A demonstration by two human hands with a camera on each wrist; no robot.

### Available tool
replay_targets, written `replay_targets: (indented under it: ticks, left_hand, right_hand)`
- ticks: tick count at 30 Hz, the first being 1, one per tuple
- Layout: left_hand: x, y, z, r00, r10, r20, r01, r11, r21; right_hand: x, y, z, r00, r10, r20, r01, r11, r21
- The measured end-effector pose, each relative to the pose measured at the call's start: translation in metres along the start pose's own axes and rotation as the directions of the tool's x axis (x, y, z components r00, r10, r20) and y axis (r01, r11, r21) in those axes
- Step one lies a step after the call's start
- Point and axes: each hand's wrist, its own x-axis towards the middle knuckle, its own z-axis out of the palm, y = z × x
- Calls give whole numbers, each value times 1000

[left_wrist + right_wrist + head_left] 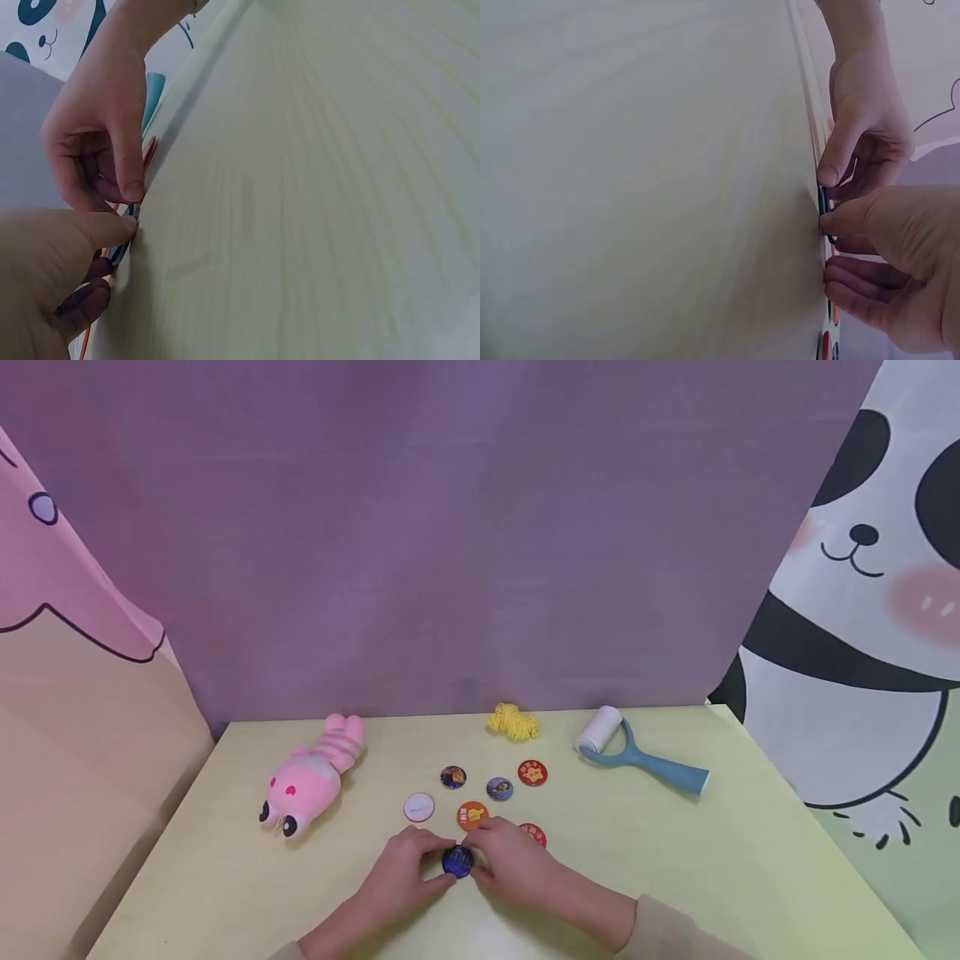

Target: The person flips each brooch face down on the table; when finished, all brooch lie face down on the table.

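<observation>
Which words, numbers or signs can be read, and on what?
None reads clearly.
Dark blue badge: marks, too blurred.
Orange badge: characters beside yellow symbol, too small.
Red star badge: characters, too small.
Partly covered red badge: characters, too small.
White badge: faint mark, unreadable.

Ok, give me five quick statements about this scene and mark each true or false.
1. The left hand and right hand both hold the dark blue badge. True.
2. The white badge is in the left hand. False: it lies on the table.
3. The yellow yarn lies between the pink plush toy and the roller. True.
4. The roller's handle is red. False: it is blue.
</observation>
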Motion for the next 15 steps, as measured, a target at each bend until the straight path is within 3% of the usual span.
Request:
replay_targets:
  ticks: [4,8,12,15]
  left_hand:
    - [-3,-4,-2,1000,1,-6,-1,1000,12]
    - [-6,-5,-4,995,16,-99,-14,1000,17]
    - [-10,-5,-8,968,17,-249,-28,999,-40]
    - [-12,-4,-12,941,3,-337,-61,985,-162]
  right_hand:
    - [6,2,2,1000,-17,7,16,993,116]
    - [13,8,4,999,-30,-29,36,970,242]
    - [17,8,7,994,-54,-90,78,955,286]
    - [20,4,8,988,-47,-148,95,936,338]
